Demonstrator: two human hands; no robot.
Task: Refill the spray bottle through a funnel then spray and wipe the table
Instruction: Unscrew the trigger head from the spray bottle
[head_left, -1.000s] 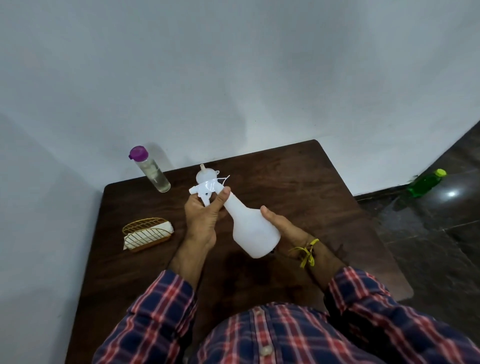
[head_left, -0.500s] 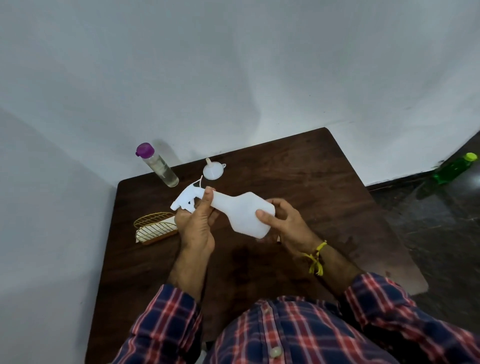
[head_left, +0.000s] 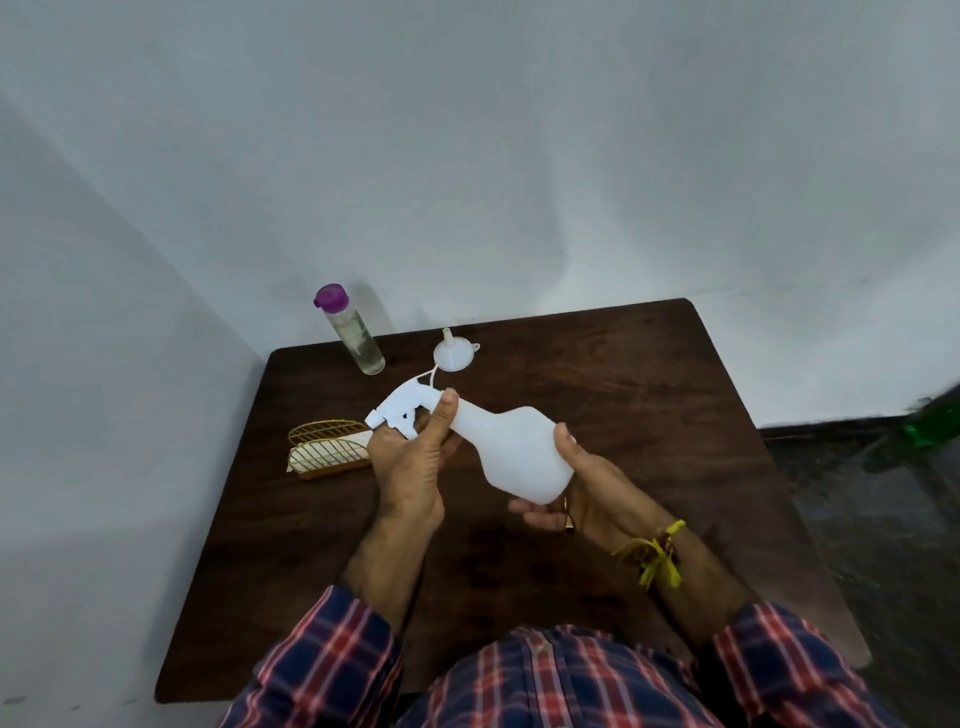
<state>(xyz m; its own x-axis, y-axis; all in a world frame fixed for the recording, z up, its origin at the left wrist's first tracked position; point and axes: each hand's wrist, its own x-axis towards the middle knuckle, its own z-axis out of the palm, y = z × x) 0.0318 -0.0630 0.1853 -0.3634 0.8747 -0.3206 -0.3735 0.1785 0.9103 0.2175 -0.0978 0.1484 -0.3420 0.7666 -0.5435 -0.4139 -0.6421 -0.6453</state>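
I hold a white spray bottle tilted almost flat above the dark wooden table, its trigger head pointing left. My left hand grips the neck just below the trigger head. My right hand cups the bottle's wide base from the right and below. A small white funnel lies upside down on the table behind the bottle. A clear bottle with a purple cap, holding clear liquid, stands at the table's far left corner.
A gold wire holder with a folded white cloth sits at the table's left, just beyond my left hand. White walls close in on the back and left. A green bottle lies on the dark floor at the right.
The bottle has swung from pointing away to lying nearly level, with the head moved left. My right hand has slid under and around its base. The view has tilted, showing more of the table.
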